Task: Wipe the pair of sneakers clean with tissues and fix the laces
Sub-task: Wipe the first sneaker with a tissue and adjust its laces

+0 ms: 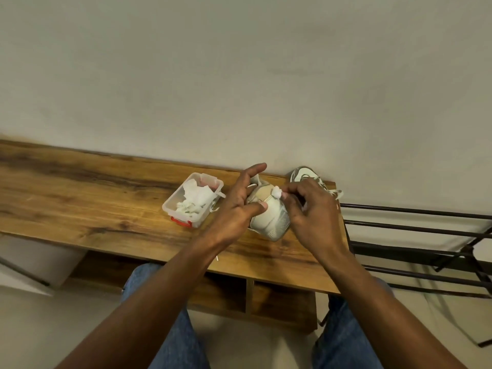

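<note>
Where the wooden bench top [106, 198] meets the pale wall [239, 75], the items lie as follows. One sneaker [269, 217], cream and beige, sits near the right end of the bench, its heel toward the camera, held between both hands. The left hand [239, 206] clasps the sneaker's left side, thumb pressed on the heel panel, the other fingers spread loosely and the forefinger raised clear above the collar. The right hand [311, 209] is curled in on itself, fingertips pinched around a small wad of white tissue [277, 193], which touches the upper heel of the sneaker. The second sneaker [306, 177], white and grey with loose laces, stands behind the right hand against the wall, at the bench's right end; most of it is hidden. A clear plastic box [193, 201] with a red latch rests just left of the held sneaker and contains crumpled white tissues [195, 198]. Off the bench's right end stands a black metal rack [426, 235] of horizontal bars. Below the bench edge, knees in blue jeans [181, 328] show.
</note>
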